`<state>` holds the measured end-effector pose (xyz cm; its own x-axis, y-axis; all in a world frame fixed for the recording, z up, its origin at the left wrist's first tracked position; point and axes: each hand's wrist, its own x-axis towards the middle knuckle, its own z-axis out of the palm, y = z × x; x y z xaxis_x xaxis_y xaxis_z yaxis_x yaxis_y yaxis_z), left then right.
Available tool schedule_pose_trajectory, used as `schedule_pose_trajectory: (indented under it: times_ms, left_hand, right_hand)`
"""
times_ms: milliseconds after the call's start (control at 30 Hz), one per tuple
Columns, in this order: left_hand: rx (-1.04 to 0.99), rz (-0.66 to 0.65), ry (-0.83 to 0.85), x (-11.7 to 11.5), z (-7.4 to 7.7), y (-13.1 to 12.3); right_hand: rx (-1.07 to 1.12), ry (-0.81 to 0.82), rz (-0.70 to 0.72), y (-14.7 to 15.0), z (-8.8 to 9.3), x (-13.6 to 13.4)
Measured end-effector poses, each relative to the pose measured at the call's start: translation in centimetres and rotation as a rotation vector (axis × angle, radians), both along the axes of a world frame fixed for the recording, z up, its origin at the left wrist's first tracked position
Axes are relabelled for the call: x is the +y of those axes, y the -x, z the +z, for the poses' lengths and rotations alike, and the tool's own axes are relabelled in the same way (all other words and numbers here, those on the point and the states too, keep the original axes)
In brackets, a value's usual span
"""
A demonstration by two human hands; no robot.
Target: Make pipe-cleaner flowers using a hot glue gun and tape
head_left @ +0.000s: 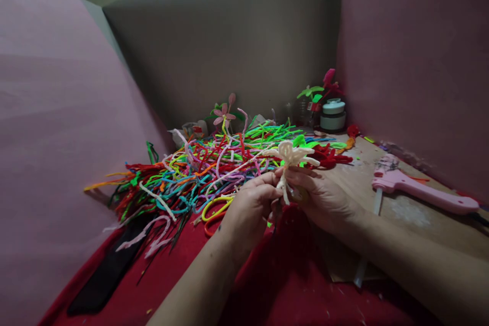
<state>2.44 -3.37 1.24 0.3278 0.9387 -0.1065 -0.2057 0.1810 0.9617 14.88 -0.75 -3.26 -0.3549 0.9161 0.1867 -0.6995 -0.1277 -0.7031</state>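
Observation:
Between my two hands is a white pipe-cleaner flower (288, 154), upright, with looped petals spreading out at its top. My left hand (256, 201) pinches the flower's lower stem from the left. From the right, my right hand (319, 192) has its thumb and fingers closed on the base just under the petals. White stem ends poke out between the fingers, and parts of the fingertips are hidden. Behind the flower spreads a big tangle of coloured pipe cleaners (214, 173). Scissors with yellow and red handles (216, 212) lie just left of my left hand.
A pink hot glue gun (424, 188) with a glue stick (360, 271) near it lies on a brown board (405, 234) at right. A black strap-like piece (103, 275) rests on the red cloth (160, 285). A finished pink flower (224, 114) and a lidded jar (333, 114) stand behind.

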Motion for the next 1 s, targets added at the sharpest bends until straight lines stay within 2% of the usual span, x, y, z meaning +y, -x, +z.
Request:
schedule_pose_trajectory:
  times_ms: [333, 633, 767, 833, 933, 1000]
  left_hand:
    - [-0.003, 0.007, -0.006, 0.0, 0.2, -0.1]
    - [-0.065, 0.01, -0.025, 0.0, -0.4, -0.3]
    - [0.069, 0.016, -0.072, -0.1, 0.0, 0.0]
    - [0.192, 0.099, -0.166, -0.3, 0.3, 0.1]
    - [0.326, 0.294, -0.351, -0.5, 0.8, 0.1]
    - [0.39, 0.326, -0.43, -0.6, 0.9, 0.1]
  right_hand:
    - [0.018, -0.011, -0.02, 0.1, 0.2, 0.0]
    - [-0.011, -0.003, -0.035, 0.0, 0.0, 0.0]
    - [-0.003, 0.002, -0.007, -0.1, -0.1, 0.1]
    - [0.012, 0.006, -0.015, -0.1, -0.2, 0.2]
    - [0.006, 0.008, -0.057, -0.2, -0.2, 0.3]
    - [0.007, 0.018, -0.068, -0.2, -0.2, 0.3]
